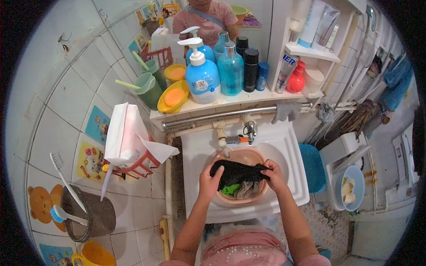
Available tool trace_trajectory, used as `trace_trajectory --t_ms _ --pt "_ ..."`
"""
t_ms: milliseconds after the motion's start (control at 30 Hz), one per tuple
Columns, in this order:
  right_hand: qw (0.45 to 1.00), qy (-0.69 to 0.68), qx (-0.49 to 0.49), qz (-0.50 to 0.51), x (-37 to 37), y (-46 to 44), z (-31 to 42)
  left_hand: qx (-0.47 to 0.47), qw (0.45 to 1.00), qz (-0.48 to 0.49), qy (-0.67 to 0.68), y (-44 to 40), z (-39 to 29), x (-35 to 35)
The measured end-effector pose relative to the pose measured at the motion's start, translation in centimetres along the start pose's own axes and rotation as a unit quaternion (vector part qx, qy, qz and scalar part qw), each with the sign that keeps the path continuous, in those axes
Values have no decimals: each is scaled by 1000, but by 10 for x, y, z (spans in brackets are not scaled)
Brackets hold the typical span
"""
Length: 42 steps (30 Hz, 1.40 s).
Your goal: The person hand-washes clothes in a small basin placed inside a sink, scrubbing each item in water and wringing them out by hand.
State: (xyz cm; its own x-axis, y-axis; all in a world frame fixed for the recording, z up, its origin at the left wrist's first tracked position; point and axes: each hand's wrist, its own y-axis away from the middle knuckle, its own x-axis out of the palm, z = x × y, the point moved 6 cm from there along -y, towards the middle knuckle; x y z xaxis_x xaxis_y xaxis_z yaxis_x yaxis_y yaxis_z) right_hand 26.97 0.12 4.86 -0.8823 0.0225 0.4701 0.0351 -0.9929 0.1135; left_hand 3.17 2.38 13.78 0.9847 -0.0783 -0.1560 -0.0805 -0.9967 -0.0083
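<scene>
A black cloth garment [238, 172] is stretched between my two hands, above a pink basin [246, 154] set in the white sink [204, 212]. My left hand [210, 181] grips its left end, thumb on top. At the right end, my right hand [275, 175] pinches a bunched corner between thumb and fingers. Below the garment, a green cloth [230, 189] and a greyish cloth [249, 190] lie in the basin. The black piece hides part of the basin's inside, and its exact kind cannot be made out.
Behind the basin are a metal tap [250, 129] and a beige pipe tap [222, 137]. Pump and cap bottles, including a blue pump bottle [203, 80], crowd the shelf [177, 116]. Left hang a tissue pack [122, 133] and a brush holder [100, 217]. A toilet [339, 153] stands right.
</scene>
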Motion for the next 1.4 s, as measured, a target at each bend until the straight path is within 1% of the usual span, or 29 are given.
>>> trace_trajectory --t_ms 67,133,233,267,300,367,400,467,500,533,567,633,667,700,767,800,833,900,933,967,1033,1067,1100,1167,1233,1267,1300,1367,1400 --pt "998 -57 12 -31 17 5 11 -27 987 -32 154 2 26 9" --pt "992 -113 23 -59 13 5 3 -67 988 22 135 6 85 25" --pt "959 21 177 -219 -35 19 -73 -100 989 76 81 28 112 49" --pt "961 7 189 -200 -40 25 -99 -123 989 41 70 31 147 54" --pt "962 -7 202 -181 -39 29 -116 -125 989 42 71 33 141 60" --pt "946 298 79 -102 35 49 -55 -240 931 -95 259 40 134 60" --pt "946 314 37 -71 45 50 -72 -310 905 -74 282 42 140 68" --pt "934 356 -6 -21 69 51 -86 -368 867 -56 331 52 129 82" --pt "906 407 -96 -63 71 50 -88 -421 825 -38 375 59 127 92" --pt "901 411 -111 -85 67 44 -80 -415 788 37 453 58 141 108" --pt "895 415 -126 -108 61 35 -69 -407 767 43 495 61 158 113" --pt "890 395 -62 -219 18 19 -79 -355 777 121 505 70 172 121" --pt "923 318 4 -216 14 14 -69 -257 880 161 365 74 230 127" --pt "946 237 67 -209 21 16 -54 -219 903 133 346 75 231 129" --pt "932 313 139 -123 58 28 -43 -290 898 37 329 59 187 118" --pt "932 349 -42 -91 66 32 -60 -335 879 -11 339 50 151 105" --pt "920 382 -79 -48 83 44 -61 -334 897 -22 290 41 110 85" --pt "933 355 -50 -32 92 51 -79 -361 880 -21 307 32 137 80" --pt "924 368 -84 -60 89 48 -81 -342 879 28 330 35 124 84" --pt "928 348 -93 -100 78 40 -82 -374 828 45 415 45 152 99" --pt "897 392 -35 -201 41 23 -81 -359 806 69 465 65 157 117" --pt "909 352 -14 -221 27 20 -77 -349 802 105 473 74 159 121" --pt "872 433 -15 -228 16 17 -71 -337 796 142 482 76 150 125" --pt "928 341 35 -142 12 15 -87 -313 835 54 449 73 144 123" --pt "917 391 -39 -70 56 33 -74 -369 844 24 389 55 165 111" --pt "921 382 -74 -33 80 43 -62 -395 812 28 429 46 153 104" --pt "907 405 -102 -49 83 48 -78 -420 843 -6 336 38 139 89" --pt "877 459 -94 -105 71 38 -90 -436 839 -9 325 42 111 88" --pt "822 533 -133 -151 60 33 -84 -423 830 9 363 44 113 93"
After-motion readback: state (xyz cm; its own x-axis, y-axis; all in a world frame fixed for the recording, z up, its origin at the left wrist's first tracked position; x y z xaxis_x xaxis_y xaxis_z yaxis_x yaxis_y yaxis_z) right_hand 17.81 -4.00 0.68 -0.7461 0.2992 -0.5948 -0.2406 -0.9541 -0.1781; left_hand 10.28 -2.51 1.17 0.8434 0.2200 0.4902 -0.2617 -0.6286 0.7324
